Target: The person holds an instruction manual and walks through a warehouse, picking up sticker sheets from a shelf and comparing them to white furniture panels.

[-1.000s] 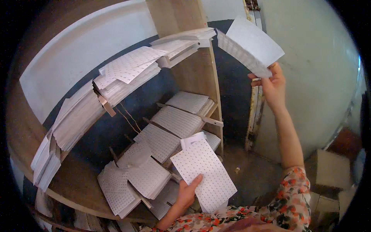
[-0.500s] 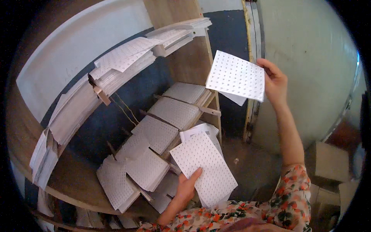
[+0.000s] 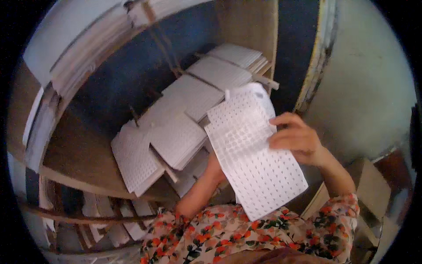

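White sheets (image 3: 272, 180) printed with rows of small dark marks lie in a stack in front of my chest. My left hand (image 3: 214, 169) grips them from the left edge, its fingers hidden behind the paper. Over the stack's upper half lies another patterned sheet (image 3: 237, 125), blurred by motion. At its right edge is my right hand (image 3: 299, 138), fingers bent and closed on the paper. A white piece of paper with a grey patch (image 3: 261, 92) sticks out beyond the top of the stack.
A wooden shelf (image 3: 83, 171) to the left holds several slanted piles of similar sheets (image 3: 178, 136), parted by wooden strips (image 3: 266, 81). More papers (image 3: 88, 48) fill the shelf above. Below are slotted compartments (image 3: 96, 215). Cardboard boxes (image 3: 369, 185) stand at the right, beside a pale wall (image 3: 373, 79).
My right hand has come down and left, bringing its sheet from the upper right onto the stack in my left hand. The view has tilted lower.
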`<control>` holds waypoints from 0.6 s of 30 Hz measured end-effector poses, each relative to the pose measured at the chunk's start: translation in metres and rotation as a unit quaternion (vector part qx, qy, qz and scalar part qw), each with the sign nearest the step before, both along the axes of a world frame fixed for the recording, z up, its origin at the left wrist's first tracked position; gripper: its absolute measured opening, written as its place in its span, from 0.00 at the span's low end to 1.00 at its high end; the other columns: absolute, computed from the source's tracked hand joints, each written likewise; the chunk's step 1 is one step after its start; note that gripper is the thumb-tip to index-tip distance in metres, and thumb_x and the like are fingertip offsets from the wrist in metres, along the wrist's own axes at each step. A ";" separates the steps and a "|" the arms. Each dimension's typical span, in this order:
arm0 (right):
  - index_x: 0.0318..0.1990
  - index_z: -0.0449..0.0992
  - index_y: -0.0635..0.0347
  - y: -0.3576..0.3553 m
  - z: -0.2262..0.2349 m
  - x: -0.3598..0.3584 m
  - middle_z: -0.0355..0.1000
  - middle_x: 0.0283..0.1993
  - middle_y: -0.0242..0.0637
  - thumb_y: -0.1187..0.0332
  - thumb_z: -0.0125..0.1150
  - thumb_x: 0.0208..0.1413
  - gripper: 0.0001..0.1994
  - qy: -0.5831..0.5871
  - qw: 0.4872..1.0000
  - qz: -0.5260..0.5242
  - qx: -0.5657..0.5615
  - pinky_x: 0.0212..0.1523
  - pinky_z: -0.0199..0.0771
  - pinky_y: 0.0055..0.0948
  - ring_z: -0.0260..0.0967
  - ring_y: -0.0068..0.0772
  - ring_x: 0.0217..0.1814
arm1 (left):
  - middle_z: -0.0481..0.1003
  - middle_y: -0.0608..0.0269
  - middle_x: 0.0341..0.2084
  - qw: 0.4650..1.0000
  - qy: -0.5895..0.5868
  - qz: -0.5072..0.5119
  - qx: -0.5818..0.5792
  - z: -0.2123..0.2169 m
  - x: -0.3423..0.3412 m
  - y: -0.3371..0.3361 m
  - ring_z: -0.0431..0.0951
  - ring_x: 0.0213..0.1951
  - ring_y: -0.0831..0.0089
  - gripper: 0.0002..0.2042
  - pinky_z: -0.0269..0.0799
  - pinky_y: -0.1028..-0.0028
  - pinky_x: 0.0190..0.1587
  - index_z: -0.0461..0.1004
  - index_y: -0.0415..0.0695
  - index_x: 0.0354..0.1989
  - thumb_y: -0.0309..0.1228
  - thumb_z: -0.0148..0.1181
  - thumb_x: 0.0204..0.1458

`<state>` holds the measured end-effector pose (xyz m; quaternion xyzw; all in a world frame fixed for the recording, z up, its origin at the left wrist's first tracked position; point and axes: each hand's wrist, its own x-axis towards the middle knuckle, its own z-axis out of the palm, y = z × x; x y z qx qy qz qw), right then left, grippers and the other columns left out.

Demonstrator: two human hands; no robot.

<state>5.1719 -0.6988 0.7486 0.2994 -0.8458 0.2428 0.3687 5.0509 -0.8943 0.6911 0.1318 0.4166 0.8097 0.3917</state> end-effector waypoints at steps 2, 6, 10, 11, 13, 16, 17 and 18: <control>0.31 0.72 0.58 -0.005 -0.015 0.002 0.68 0.38 0.33 0.76 0.59 0.31 0.12 -0.091 0.996 -0.004 0.003 0.45 0.58 0.38 0.57 0.43 0.49 | 0.64 0.57 0.42 0.999 0.013 0.005 -0.037 -0.002 -0.004 -0.002 0.67 0.41 0.67 0.19 0.65 0.70 0.42 0.58 0.38 0.47 0.34 0.46 0.48; 0.31 0.72 0.56 0.000 -0.015 0.008 0.67 0.39 0.33 0.76 0.59 0.29 0.14 -0.099 0.992 -0.079 0.026 0.46 0.57 0.39 0.55 0.44 0.49 | 0.60 0.59 0.46 0.999 0.028 -0.024 0.016 0.003 -0.008 0.011 0.63 0.46 0.68 0.24 0.60 0.69 0.47 0.54 0.41 0.50 0.45 0.37 0.50; 0.29 0.71 0.58 -0.010 -0.012 -0.004 0.67 0.40 0.33 0.75 0.59 0.29 0.13 -0.069 0.990 -0.105 0.070 0.46 0.57 0.39 0.55 0.45 0.49 | 0.59 0.59 0.47 0.989 -0.010 -0.061 0.133 0.018 -0.007 -0.002 0.61 0.47 0.68 0.27 0.56 0.69 0.49 0.53 0.40 0.50 0.49 0.35 0.50; 0.29 0.71 0.58 -0.011 -0.012 -0.006 0.67 0.40 0.33 0.75 0.59 0.29 0.13 -0.067 0.989 -0.108 0.079 0.45 0.57 0.39 0.55 0.45 0.49 | 0.60 0.58 0.47 0.980 -0.036 -0.088 0.177 0.015 -0.008 -0.006 0.62 0.47 0.68 0.26 0.57 0.69 0.49 0.53 0.39 0.50 0.47 0.37 0.50; 0.29 0.71 0.59 -0.008 -0.016 -0.008 0.67 0.40 0.33 0.75 0.58 0.28 0.13 -0.058 0.987 -0.119 0.086 0.45 0.57 0.38 0.55 0.45 0.50 | 0.61 0.57 0.45 0.996 0.024 -0.049 0.071 0.009 -0.005 -0.004 0.63 0.46 0.67 0.24 0.58 0.70 0.48 0.54 0.37 0.49 0.41 0.43 0.49; 0.29 0.71 0.59 -0.010 -0.013 -0.010 0.67 0.40 0.34 0.76 0.57 0.27 0.13 -0.053 0.987 -0.121 0.095 0.45 0.58 0.38 0.55 0.45 0.50 | 0.63 0.56 0.43 0.995 0.087 -0.040 -0.037 0.014 -0.005 -0.004 0.64 0.44 0.67 0.21 0.59 0.71 0.46 0.56 0.34 0.47 0.32 0.49 0.46; 0.29 0.71 0.59 -0.012 -0.013 -0.010 0.66 0.40 0.34 0.76 0.57 0.27 0.13 -0.060 0.987 -0.119 0.094 0.45 0.58 0.38 0.55 0.45 0.50 | 0.64 0.56 0.42 0.992 0.102 -0.046 -0.064 0.016 -0.005 -0.004 0.64 0.44 0.67 0.20 0.60 0.71 0.46 0.57 0.33 0.46 0.29 0.51 0.45; 0.29 0.71 0.59 -0.008 -0.008 -0.008 0.66 0.40 0.34 0.77 0.57 0.27 0.14 -0.056 0.985 -0.127 0.099 0.46 0.58 0.38 0.54 0.45 0.50 | 0.64 0.56 0.42 0.993 0.093 -0.037 -0.070 0.018 -0.005 0.001 0.64 0.44 0.68 0.20 0.60 0.71 0.45 0.58 0.33 0.46 0.29 0.51 0.45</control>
